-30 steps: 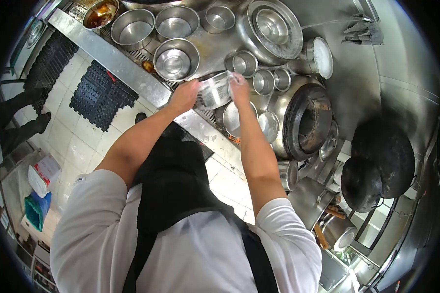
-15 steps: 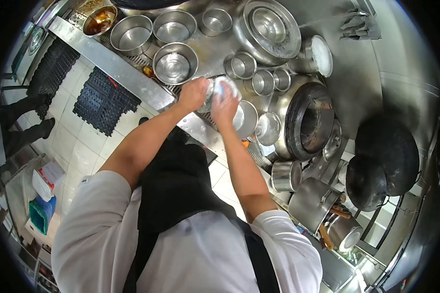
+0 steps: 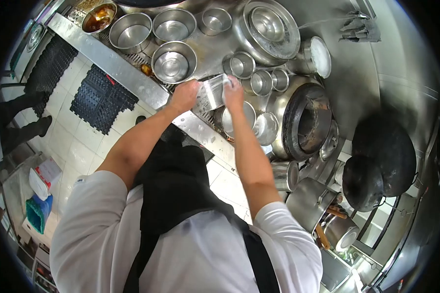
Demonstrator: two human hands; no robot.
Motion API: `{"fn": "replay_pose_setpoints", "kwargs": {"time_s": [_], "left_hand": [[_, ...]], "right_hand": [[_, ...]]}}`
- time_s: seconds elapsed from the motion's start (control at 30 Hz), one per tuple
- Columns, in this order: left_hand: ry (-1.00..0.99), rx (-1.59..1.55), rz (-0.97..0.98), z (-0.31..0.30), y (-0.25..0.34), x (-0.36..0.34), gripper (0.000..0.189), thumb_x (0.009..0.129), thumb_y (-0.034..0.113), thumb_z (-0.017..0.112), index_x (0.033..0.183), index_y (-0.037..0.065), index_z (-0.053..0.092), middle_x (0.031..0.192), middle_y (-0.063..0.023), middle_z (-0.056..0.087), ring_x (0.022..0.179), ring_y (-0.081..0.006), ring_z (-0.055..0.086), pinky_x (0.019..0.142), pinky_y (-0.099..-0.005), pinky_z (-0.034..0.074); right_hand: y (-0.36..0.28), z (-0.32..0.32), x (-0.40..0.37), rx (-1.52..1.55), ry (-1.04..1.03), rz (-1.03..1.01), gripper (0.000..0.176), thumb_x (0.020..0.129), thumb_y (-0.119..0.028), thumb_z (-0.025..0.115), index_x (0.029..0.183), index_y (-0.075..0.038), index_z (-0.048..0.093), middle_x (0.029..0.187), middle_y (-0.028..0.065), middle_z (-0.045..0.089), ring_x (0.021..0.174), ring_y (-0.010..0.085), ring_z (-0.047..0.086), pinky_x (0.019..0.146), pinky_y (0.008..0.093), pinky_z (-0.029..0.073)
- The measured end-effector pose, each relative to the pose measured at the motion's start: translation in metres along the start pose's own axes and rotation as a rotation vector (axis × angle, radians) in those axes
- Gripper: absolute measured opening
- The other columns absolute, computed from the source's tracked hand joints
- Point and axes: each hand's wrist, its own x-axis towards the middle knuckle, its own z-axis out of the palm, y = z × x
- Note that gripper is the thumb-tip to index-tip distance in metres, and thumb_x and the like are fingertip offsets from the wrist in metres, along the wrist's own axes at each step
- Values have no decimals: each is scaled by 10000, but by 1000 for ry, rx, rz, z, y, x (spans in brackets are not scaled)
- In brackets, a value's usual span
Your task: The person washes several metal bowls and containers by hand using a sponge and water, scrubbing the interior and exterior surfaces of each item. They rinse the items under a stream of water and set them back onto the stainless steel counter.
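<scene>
Between my hands is a shiny steel pot, tipped on its side above the metal counter edge. My left hand is closed on its left end. On the opposite end, my right hand is closed and presses a white cloth to the rim; most of the cloth is hidden by the fingers. Just beyond my left hand stands an open steel pot. A wide steel pot sits below my right hand, partly covered by the wrist, with another steel bowl beside it.
Several steel pots line the back, next to a bowl of brown liquid. Water streams from a tap toward stacked basins. Blackened woks hang right. Black mats and another person's legs are left.
The held pot has turned so its side faces up. My right hand, with the white cloth, has shifted slightly right to the rim, and my left hand has moved a little left.
</scene>
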Motion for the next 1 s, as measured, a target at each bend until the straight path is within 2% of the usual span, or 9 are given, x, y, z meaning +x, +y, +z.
{"fn": "replay_pose_setpoints", "kwargs": {"time_s": [0.07, 0.17, 0.3, 0.4, 0.57, 0.67, 0.77, 0.87, 1.0], "left_hand": [[-67, 72, 24, -4, -11, -11, 227, 986, 168, 419, 924, -4, 554, 877, -241, 592, 864, -430, 577, 785, -500, 455], [-147, 161, 2, -17, -10, -19, 231, 960, 141, 451, 1071, -8, 589, 1007, -215, 610, 999, -403, 570, 896, -471, 453], [183, -69, -61, -2, 9, -13, 233, 975, 179, 436, 1012, -4, 576, 1009, -257, 619, 956, -437, 576, 841, -508, 448], [-48, 45, -230, 1, 21, 12, 276, 990, 221, 419, 991, 1, 586, 938, -270, 631, 911, -446, 597, 805, -517, 460], [-51, 69, -108, -4, 19, 17, 305, 997, 252, 419, 894, 22, 591, 805, -236, 628, 757, -445, 602, 682, -526, 477], [-30, 110, -30, 2, 7, 11, 308, 1007, 249, 411, 898, 28, 595, 766, -228, 617, 753, -430, 609, 674, -507, 484], [-23, 111, -43, 0, 7, 10, 315, 1004, 257, 438, 841, 17, 562, 744, -231, 608, 744, -421, 611, 677, -502, 478], [-48, 105, -39, 3, -2, 5, 326, 1010, 269, 434, 831, 20, 545, 745, -232, 610, 743, -417, 611, 684, -501, 474], [-35, 131, 63, 0, -1, 12, 312, 1008, 254, 439, 828, 25, 549, 743, -224, 613, 733, -410, 614, 675, -493, 482]], "right_hand": [[25, -5, 29, 94, -176, 134, 349, 833, -170, 641, 1166, -69, 625, 1128, 207, 642, 1035, 368, 605, 932, 405, 464], [2, -6, 31, -77, -14, 20, 385, 844, -186, 627, 1217, -92, 614, 1145, 203, 639, 1058, 373, 594, 973, 430, 431], [-53, 2, -32, -263, 149, -232, 450, 835, -178, 618, 1270, -68, 579, 1209, 231, 599, 1182, 425, 499, 1058, 501, 331], [-56, 18, -75, -369, 77, -432, 451, 828, -160, 608, 1260, -34, 571, 1262, 258, 560, 1269, 466, 404, 1087, 533, 290], [-44, 12, -40, -117, 143, -240, 390, 839, -156, 598, 1213, -46, 603, 1214, 220, 612, 1149, 407, 544, 1057, 494, 337], [1, 3, 8, 7, -44, 85, 318, 863, -175, 591, 1149, -42, 630, 1149, 223, 637, 1095, 399, 574, 1005, 466, 388], [-32, 14, -15, -262, 173, -91, 306, 834, -137, 611, 1128, -55, 631, 1117, 220, 639, 1075, 401, 575, 1003, 466, 389], [-63, 11, -57, -263, 138, -378, 307, 806, -108, 627, 1111, -72, 631, 1115, 216, 626, 1080, 398, 564, 1007, 468, 385], [-42, 10, -22, -92, 155, -219, 321, 793, -103, 628, 1113, -72, 631, 1103, 206, 642, 1048, 411, 580, 954, 465, 434]]}}
